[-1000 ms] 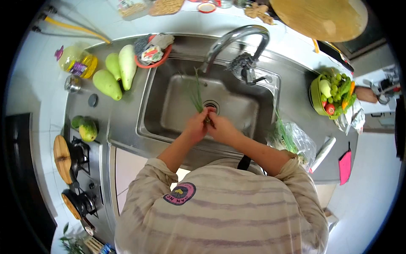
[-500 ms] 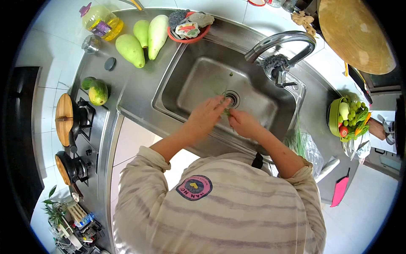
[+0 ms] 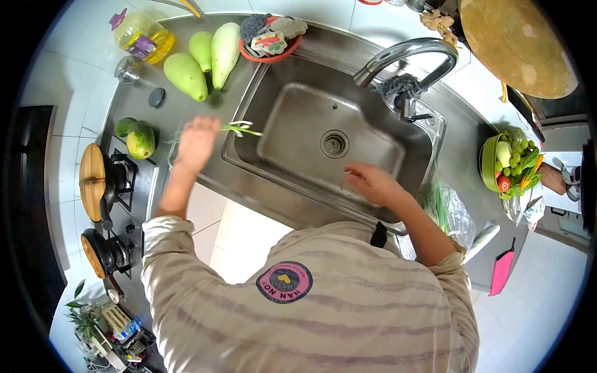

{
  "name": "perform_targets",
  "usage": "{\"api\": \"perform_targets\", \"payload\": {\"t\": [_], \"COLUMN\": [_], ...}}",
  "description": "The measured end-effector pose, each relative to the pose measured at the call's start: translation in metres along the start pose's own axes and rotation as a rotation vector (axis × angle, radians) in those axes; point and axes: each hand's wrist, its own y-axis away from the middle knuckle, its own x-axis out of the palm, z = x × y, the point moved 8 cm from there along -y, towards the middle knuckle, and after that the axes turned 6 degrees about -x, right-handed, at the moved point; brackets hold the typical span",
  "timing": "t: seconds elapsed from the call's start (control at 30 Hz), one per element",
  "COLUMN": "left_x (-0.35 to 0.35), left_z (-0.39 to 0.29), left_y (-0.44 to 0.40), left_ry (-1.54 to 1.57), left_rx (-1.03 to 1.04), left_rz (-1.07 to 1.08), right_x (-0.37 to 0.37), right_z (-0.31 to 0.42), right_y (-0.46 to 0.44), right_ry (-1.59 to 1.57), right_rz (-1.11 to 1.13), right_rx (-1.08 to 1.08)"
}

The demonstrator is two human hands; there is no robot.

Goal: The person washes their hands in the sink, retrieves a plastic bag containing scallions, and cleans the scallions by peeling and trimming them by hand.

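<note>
My left hand [image 3: 198,142] is closed around a few spring onions [image 3: 244,128] above the steel counter, left of the sink. Their white root ends stick out toward the sink rim, and faint green leaves trail on the other side. Over the near part of the steel sink [image 3: 292,146], my right hand [image 3: 372,182] hangs with loosely bent fingers and nothing visible in it. A small green scrap [image 3: 335,105] lies on the basin floor behind the drain [image 3: 334,144]. More green stalks [image 3: 440,208] lie beside a clear plastic bag [image 3: 459,217], right of the sink.
The faucet [image 3: 410,50] arches over the sink's back right. Pale green gourds [image 3: 185,76] and a red basket [image 3: 273,58] with scrubbers stand behind on the left. A cut green vegetable [image 3: 140,142] is near the stove. A green basket of produce [image 3: 490,163] stands far right.
My left hand has moved from over the drain leftward to the counter, carrying the spring onions. My right hand has let go of them and shifted slightly right, its fingers loosened.
</note>
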Motion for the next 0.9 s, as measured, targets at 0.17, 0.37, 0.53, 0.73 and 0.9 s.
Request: {"api": "perform_targets", "payload": {"t": [0.17,0.37,0.53,0.73,0.9], "left_x": [0.097,0.125,0.055,-0.027,-0.152], "left_z": [0.072,0.056,-0.051,-0.221,-0.368], "left_y": [0.029,0.039,-0.017,-0.064,-0.051], "left_ry": [0.018,0.161,0.507,0.804,1.126], "left_rx": [-0.124,-0.399,-0.192,0.333,0.770], "left_rz": [0.233,0.241,-0.032,-0.210,-0.082], "right_x": [-0.015,-0.043,-0.107,-0.137,-0.091], "right_z": [-0.013,-0.020,-0.040,-0.076,-0.114], "right_y": [0.031,0.085,0.186,0.299,0.332], "right_ry": [-0.064,0.012,-0.099,-0.097,0.257], "right_rz": [-0.109,-0.328,-0.738,-1.101,-0.703], "right_rx": [0.100,0.139,0.291,0.437,0.870]}}
